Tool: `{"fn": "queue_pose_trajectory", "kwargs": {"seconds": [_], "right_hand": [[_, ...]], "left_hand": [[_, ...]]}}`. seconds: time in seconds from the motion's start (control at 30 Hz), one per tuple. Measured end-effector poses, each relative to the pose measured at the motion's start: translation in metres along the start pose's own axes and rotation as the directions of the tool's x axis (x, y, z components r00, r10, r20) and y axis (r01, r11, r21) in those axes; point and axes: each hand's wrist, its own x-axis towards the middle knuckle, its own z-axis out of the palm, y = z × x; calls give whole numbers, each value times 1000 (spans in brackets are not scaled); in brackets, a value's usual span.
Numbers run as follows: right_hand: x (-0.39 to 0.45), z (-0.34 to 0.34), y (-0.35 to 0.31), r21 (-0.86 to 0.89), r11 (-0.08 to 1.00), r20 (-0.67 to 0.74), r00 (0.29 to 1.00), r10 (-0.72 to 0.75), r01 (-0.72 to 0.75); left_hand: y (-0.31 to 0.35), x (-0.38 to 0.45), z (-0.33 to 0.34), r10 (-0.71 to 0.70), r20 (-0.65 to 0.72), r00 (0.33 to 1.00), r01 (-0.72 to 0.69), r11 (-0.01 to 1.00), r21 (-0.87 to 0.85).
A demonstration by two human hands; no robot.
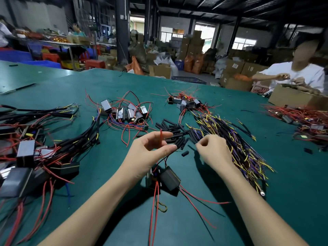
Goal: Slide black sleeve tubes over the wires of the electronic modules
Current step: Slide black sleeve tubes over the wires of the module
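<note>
I see a black electronic module (169,178) lying tilted on the green table (204,226), its red wires (195,207) trailing toward me and one red wire end (161,136) rising upright beyond it. Just beyond the module, short black sleeve tubes (174,133) lie scattered in a loose pile. To the module's right stretches a long bundle of yellow, purple and black wires (236,142). Farther beyond sit two heaps of unsleeved modules (125,113) tangled in red wire. To its left, modules with black-sleeved wires (35,157) lie piled.
</note>
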Motion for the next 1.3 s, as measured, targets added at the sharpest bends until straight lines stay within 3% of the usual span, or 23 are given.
{"fn": "queue_pose_trajectory", "kwargs": {"seconds": [0.1,0.17,0.23,0.3,0.4,0.63,1.3], "right_hand": [[7,-16,-2,412,910,-45,998,-41,56],[6,-31,-8,706,707,45,993,-112,48],[5,-43,-15,830,556,96,970,-221,45],[2,-52,-20,811,575,108,938,-328,108],[-3,-60,-28,654,707,88,900,-427,271],[-3,-61,-31,491,762,-6,877,-481,422],[-10,-56,-37,321,799,145,807,-572,508]], "left_hand": [[-1,-1,4,40,15,999,-42,992,121],[-2,-1,7,57,17,998,-59,980,190],[-4,-1,8,63,27,998,-67,972,226],[-5,-1,8,82,41,996,-90,960,266],[-7,-1,8,93,67,993,-109,943,316],[-10,-1,7,98,125,987,-141,903,405],[-6,-4,7,98,147,984,-154,883,444]]}}
